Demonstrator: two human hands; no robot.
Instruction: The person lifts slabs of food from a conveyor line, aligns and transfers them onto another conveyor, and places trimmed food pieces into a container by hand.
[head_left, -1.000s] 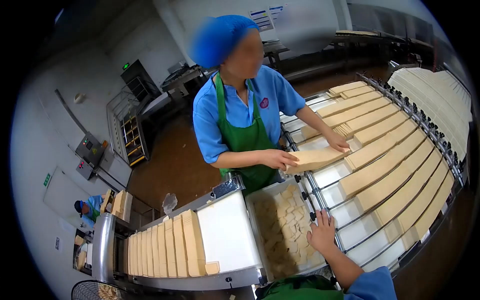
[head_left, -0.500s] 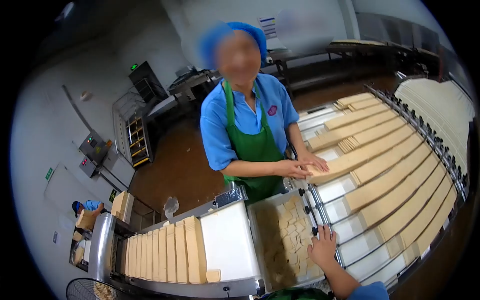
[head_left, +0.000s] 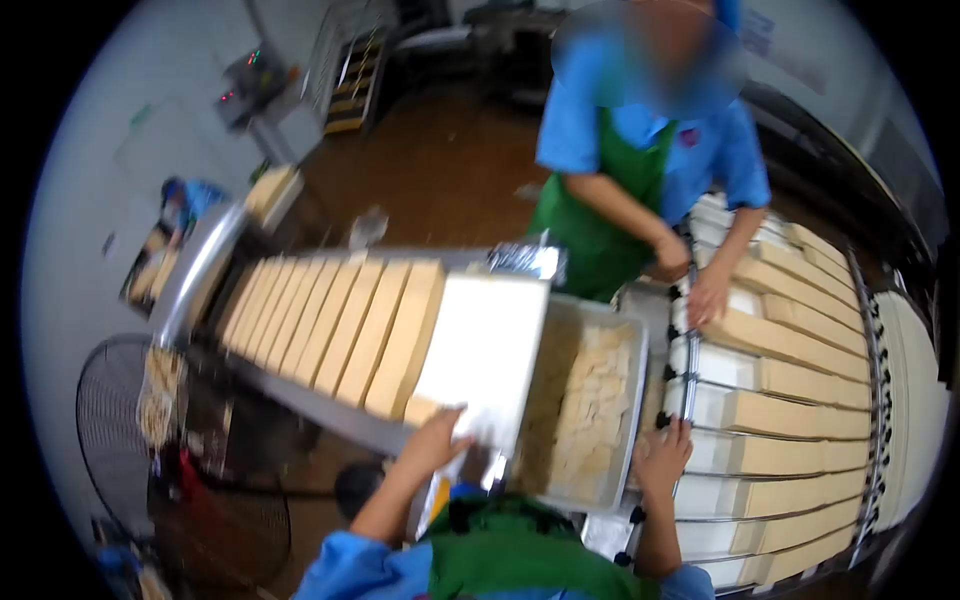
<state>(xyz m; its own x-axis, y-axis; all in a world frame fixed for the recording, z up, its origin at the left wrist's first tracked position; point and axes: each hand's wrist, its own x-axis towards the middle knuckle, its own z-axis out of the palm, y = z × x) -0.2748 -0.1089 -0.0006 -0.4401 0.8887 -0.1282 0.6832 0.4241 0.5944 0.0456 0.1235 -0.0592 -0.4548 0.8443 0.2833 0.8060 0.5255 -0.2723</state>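
Observation:
My left hand point(head_left: 430, 446) reaches over the near edge of the white belt point(head_left: 478, 355), fingers outstretched and thumb apart. It is beside a small beige piece point(head_left: 420, 409), partly covered by the fingers; contact is unclear. Long beige stacks of thin sheets point(head_left: 408, 335) lie in a row on that belt. My right hand point(head_left: 662, 460) is open, fingers spread at the rail point(head_left: 684, 385) of the slatted conveyor. Between my hands stands a pale plastic bin point(head_left: 640, 375) holding many flat beige scraps point(head_left: 595, 400).
Across the bin a co-worker point(head_left: 630, 170) in a green apron has a hand point(head_left: 708, 297) on a long beige stack point(head_left: 775, 340). More stacks lie in lanes on the right conveyor. A wire fan point(head_left: 110, 420) stands at left; another person point(head_left: 195, 200) works far left.
The view has swung down and left. My left hand has come into view at the belt beside the small piece. My right hand stays at the rail. The co-worker's hands have moved apart.

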